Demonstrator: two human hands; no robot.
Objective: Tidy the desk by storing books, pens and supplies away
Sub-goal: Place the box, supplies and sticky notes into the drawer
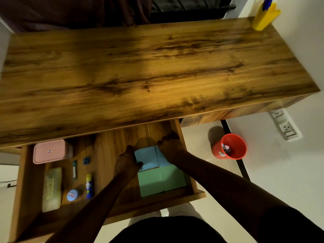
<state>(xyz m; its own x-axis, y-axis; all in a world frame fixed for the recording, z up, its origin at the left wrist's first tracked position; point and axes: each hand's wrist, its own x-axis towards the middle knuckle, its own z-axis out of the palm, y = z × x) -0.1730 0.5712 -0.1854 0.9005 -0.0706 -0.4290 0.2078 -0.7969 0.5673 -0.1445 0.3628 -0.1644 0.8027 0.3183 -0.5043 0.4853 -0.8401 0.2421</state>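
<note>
The tidying looks close to finished. The long wood-grain desk top (157, 67) carries only a yellow plastic pen holder (264, 18) at its far right corner, with a blue pen (266, 3) standing in it. The wide wooden drawer (175, 196) below is pulled open.

In its right compartment the light-blue books (145, 156) lie against the far edge of the pale green books (161, 179), and both hands are on the blue ones. The left hand (127, 162) grips their left edge, fingers curled and thumb across the cover. The right hand (171, 146) clasps the right side. Its fingers seem bunched and bent over the far edge, though the dim light makes that hard to confirm.

The left compartment already holds supplies:
- a pink rectangular plastic box (50, 151)
- a pale yellow pencil case (52, 188)
- a blue-and-yellow glue stick (89, 186)
- a round blue-lidded tin (72, 195)

What seems left is to settle the blue books, let go and push the drawer shut.

The room is dim, with warm light pooling on the desk. A dark curtain (70, 11) and a barred window (189, 6) lie behind it. On the pale floor to the right stands a red plastic bin (229, 146) with scraps inside, below a white wall socket (287, 128).
</note>
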